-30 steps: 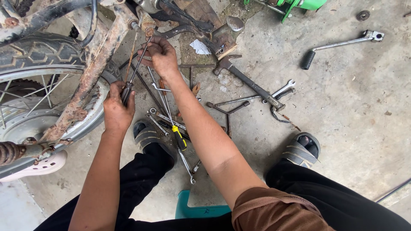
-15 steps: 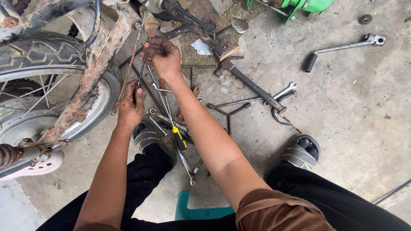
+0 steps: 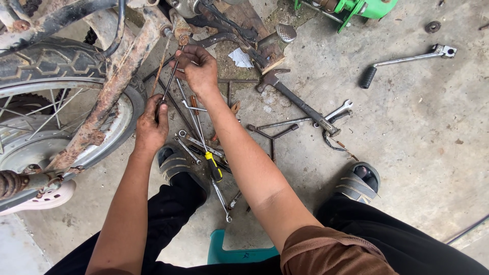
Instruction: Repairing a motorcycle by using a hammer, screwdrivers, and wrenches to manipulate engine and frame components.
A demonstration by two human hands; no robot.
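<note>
Two hands, left hand point(image 3: 151, 125) and right hand point(image 3: 197, 69), pinching one thin, rusty, straight rod point(image 3: 169, 84).

Head view, looking down at a concrete floor point(image 3: 407, 153). Left hand point(image 3: 152, 125) is closed around the lower end of a thin metal rod point(image 3: 167, 86), centre-left of frame. Right hand point(image 3: 197, 66) pinches the rod's upper end, just below a rusty frame tube point(image 3: 119, 81). Motorcycle wheel point(image 3: 56, 97) fills the left edge. Loose wrenches and a yellow-handled screwdriver point(image 3: 213, 167) lie at centre. Hammer point(image 3: 300, 104) sits right of centre; a kick lever point(image 3: 405, 63) lies upper right.
</note>
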